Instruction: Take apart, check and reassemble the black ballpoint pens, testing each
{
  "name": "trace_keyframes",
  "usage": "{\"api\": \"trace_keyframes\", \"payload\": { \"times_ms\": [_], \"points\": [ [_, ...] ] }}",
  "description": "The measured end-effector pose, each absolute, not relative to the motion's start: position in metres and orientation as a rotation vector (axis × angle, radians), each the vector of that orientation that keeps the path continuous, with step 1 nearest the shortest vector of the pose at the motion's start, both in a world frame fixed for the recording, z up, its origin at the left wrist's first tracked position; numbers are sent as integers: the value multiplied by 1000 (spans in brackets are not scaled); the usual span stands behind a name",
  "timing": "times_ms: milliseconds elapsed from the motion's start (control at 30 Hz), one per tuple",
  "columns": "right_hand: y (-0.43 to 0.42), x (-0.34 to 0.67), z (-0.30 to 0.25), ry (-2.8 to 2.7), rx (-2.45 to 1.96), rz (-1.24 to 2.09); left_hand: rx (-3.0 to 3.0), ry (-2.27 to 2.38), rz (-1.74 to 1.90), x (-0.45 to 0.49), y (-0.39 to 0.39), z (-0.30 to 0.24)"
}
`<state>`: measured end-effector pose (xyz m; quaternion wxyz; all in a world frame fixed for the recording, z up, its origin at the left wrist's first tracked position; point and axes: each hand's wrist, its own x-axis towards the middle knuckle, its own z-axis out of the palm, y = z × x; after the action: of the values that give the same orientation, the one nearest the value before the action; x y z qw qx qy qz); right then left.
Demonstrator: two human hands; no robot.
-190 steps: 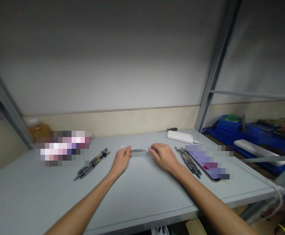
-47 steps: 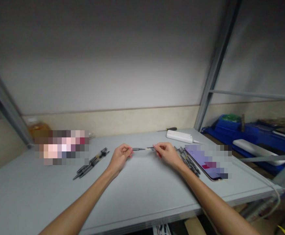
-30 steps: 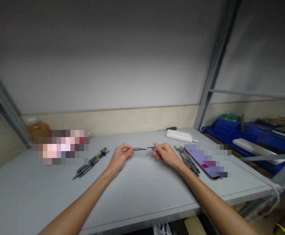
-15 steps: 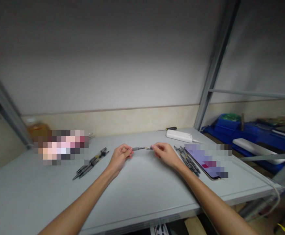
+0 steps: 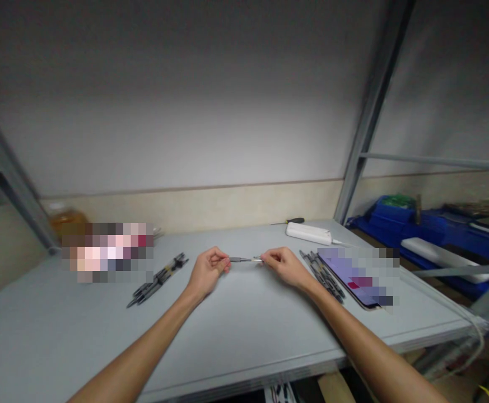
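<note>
A thin dark pen (image 5: 243, 259) is held level between my two hands just above the grey table (image 5: 236, 330). My left hand (image 5: 205, 271) is closed in a pinch on its left end. My right hand (image 5: 283, 265) is closed in a pinch on its right end, where a light, thin inner part shows. A small pile of dark pens (image 5: 158, 278) lies to the left of my left hand. Another row of dark pens (image 5: 323, 275) lies to the right of my right hand.
A phone (image 5: 359, 278) lies beside the right pens. A white power strip (image 5: 309, 233) and a screwdriver (image 5: 288, 221) sit near the back wall. A blurred packet (image 5: 107, 252) lies at the left. Blue bins (image 5: 416, 226) stand beyond a metal post (image 5: 364, 134) on the right.
Both hands have stayed in place on the pen. My right hand's fingers have drawn slightly right along it, and the light inner part shows between the hands.
</note>
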<state>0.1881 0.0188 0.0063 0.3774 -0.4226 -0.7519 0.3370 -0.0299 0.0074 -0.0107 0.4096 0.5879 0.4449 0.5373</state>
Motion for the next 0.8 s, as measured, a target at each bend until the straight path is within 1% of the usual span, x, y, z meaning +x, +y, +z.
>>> {"api": "trace_keyframes", "payload": {
  "times_ms": [67, 233, 300, 333, 367, 433, 567, 667, 800],
  "points": [
    [21, 189, 5, -1852, -1102, 1015, 1578, 1173, 1357, -28, 4, -7],
    [22, 194, 5, -1586, -1048, 1518, 1889, 1280, 1415, -24, -7, -1],
    [21, 194, 6, -1529, -1026, 1646, 2018, 1247, 1464, -24, -9, 1],
    [21, 194, 7, -1515, -1025, 1657, 2052, 1230, 1479, -24, -10, 2],
    [21, 193, 7, -1513, -1030, 1625, 2065, 1221, 1478, -25, -9, 3],
    [20, 191, 8, -1555, -1058, 1458, 2034, 1224, 1428, -26, -8, 3],
    [18, 186, 9, -1720, -1095, 1086, 1872, 1159, 1189, -27, -3, 1],
    [17, 185, 10, -1800, -1084, 926, 1756, 1104, 1043, -26, 0, -2],
    [17, 185, 10, -1856, -1084, 805, 1759, 1202, 1087, -24, 0, -4]
  ]
}}
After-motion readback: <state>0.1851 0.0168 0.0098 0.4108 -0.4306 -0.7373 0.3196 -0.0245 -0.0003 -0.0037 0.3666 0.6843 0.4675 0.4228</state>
